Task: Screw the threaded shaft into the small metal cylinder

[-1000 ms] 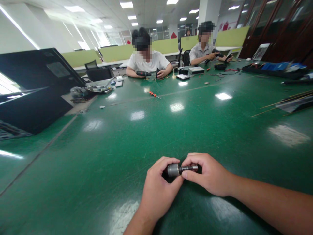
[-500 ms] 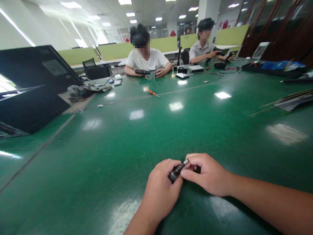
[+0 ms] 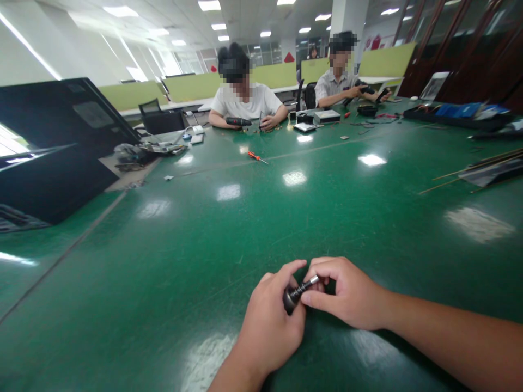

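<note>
Both my hands rest low on the green table (image 3: 229, 234) near its front edge, gripping one small metal part (image 3: 297, 293). It is a short grey cylinder with a thin ribbed shaft that points up and to the right. My left hand (image 3: 272, 321) wraps round the cylinder end, its forefinger raised over the top. The fingertips of my right hand (image 3: 347, 296) pinch the shaft end. My palms hide much of the part.
Two people sit at the far side with power tools and small parts. A red-handled screwdriver (image 3: 256, 157) lies mid-table. Black cases (image 3: 61, 158) stand at the left. Thin rods (image 3: 474, 169) and a dark tray (image 3: 453, 115) lie at the right.
The part has tilted from lying level to pointing up-right between my fingers. My left hand has turned over it and its forefinger has lifted. My right hand has stayed in place.
</note>
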Tool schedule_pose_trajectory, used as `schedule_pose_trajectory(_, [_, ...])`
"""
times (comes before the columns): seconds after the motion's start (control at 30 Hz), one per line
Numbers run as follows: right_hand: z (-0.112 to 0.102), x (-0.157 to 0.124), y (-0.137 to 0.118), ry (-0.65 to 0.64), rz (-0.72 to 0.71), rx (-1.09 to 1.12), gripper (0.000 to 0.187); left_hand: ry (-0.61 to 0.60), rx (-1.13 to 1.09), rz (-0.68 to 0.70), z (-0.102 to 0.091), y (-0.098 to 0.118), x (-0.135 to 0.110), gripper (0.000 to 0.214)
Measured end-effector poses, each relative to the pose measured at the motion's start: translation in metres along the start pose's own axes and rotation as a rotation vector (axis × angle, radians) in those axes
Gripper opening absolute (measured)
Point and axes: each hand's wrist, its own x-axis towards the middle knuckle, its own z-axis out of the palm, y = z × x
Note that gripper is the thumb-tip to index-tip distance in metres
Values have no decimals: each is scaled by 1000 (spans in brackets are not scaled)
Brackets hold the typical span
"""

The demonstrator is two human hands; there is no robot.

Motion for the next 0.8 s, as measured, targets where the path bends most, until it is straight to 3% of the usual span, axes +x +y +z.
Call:
schedule_pose_trajectory(0.2, [0, 1, 2, 17, 0, -18, 14, 5, 79, 80, -1, 4, -3, 66])
schedule_pose_trajectory(0.3, [-2, 1, 3, 21, -33, 14, 15, 29, 18, 73, -2, 6, -3, 69])
schedule_pose_trajectory(0.37, [-3, 2, 4, 33, -46, 51, 15, 74, -82, 45, -3, 8, -2, 60])
schedule_pose_trajectory(0.5, [-4, 2, 7, 97, -14, 118, 17, 203, -217, -55, -7, 7, 2, 22])
schedule_pose_trajectory(0.8, [-1, 5, 11, 208, 76, 354, 23, 306, -323, -153, -8, -1, 7, 25])
